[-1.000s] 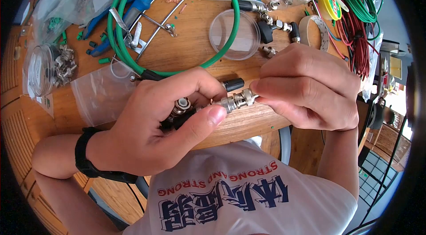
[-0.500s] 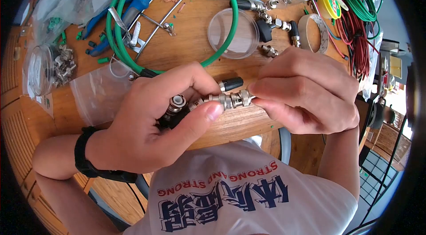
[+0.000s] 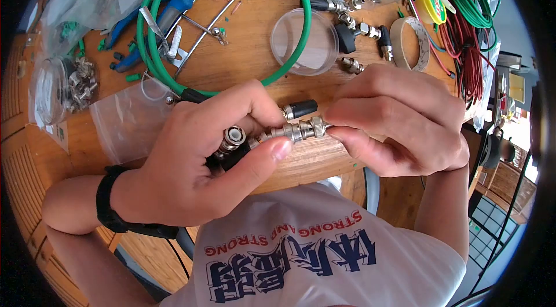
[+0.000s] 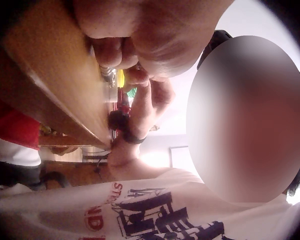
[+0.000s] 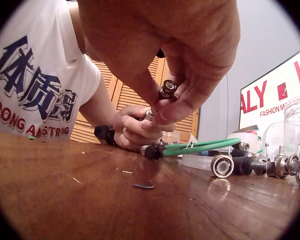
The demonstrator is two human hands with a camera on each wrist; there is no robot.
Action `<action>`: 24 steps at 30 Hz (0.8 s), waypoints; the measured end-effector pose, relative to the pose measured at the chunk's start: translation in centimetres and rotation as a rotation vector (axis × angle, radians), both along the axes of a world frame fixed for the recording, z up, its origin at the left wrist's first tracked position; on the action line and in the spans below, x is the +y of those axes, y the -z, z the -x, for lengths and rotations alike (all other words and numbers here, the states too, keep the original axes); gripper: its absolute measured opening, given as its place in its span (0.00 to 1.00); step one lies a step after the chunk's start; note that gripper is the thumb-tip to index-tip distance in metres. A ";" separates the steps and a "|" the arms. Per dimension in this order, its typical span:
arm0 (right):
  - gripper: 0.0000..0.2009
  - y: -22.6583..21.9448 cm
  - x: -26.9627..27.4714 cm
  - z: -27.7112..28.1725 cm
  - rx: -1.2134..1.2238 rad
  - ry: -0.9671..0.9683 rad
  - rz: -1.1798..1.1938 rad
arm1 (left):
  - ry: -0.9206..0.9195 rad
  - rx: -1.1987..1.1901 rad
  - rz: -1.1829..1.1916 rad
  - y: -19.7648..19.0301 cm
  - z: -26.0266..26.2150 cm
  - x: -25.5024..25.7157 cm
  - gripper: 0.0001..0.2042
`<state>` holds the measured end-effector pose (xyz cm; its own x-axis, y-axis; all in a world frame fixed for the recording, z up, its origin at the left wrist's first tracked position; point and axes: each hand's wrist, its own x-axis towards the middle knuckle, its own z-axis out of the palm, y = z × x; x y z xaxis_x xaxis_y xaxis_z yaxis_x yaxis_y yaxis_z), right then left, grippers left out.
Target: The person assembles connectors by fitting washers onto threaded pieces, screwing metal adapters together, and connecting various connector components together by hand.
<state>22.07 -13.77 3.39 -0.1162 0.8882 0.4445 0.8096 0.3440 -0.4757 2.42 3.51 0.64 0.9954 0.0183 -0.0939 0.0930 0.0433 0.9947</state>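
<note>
In the head view the left hand [image 3: 202,153] grips a silver metal connector [image 3: 298,131] between thumb and fingers. Another round silver connector [image 3: 233,136] with a white centre pokes up inside the same hand, above a black part. The right hand [image 3: 399,121] pinches the far right end of the metal connector with thumb and index finger. Just above it, a black-sleeved connector [image 3: 301,109] lies beyond the left fingertips. In the right wrist view a round metal connector end [image 5: 168,88] shows between the right hand's fingers. The left wrist view shows little of what is held.
A green cable coil [image 3: 307,29] and blue-handled pliers [image 3: 174,8] lie beyond the hands, with a clear round lid [image 3: 289,46], a tape roll [image 3: 408,46] and several connectors [image 3: 352,65]. A clear bag [image 3: 124,121] and a jar of metal parts [image 3: 55,90] stand left.
The held connector has shifted slightly left and turned nearer level, and the right hand has moved slightly left and down with it. The round connector in the left hand has tilted a little.
</note>
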 end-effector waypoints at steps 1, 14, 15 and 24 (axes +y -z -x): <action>0.07 0.0 0.0 0.0 0.012 -0.001 -0.004 | -0.001 0.001 0.001 0.0 0.0 0.0 0.05; 0.08 -1.5 0.1 -0.4 -0.001 0.030 0.045 | 0.021 0.032 0.079 0.0 -0.1 0.0 0.09; 0.08 -1.6 0.2 -0.5 -0.003 0.031 0.063 | 0.015 0.015 0.128 0.3 -0.1 -0.1 0.11; 0.05 -1.5 -0.3 0.2 0.217 0.244 0.206 | 0.025 0.009 0.068 0.1 -0.1 0.2 0.16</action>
